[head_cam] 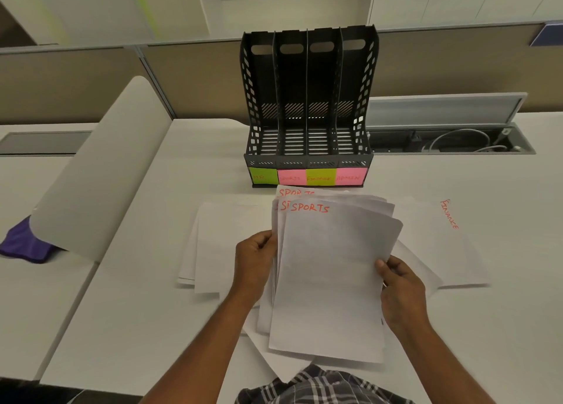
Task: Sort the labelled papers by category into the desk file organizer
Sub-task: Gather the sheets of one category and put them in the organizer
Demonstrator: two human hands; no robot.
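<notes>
left hand (254, 259) and right hand (400, 288), fingers curled, grip opposite side edges of a fanned sheaf of white papers headed "sports" in red (332, 269), raised just above the white desk (128, 297). behind it stands a black perforated plastic four-slot file organizer (309, 105), its front sticky labels reading hr, sports, finance, admin. more white sheets (213, 245) lie left; a sheet marked "finance" (451, 236) lies right.
</notes>
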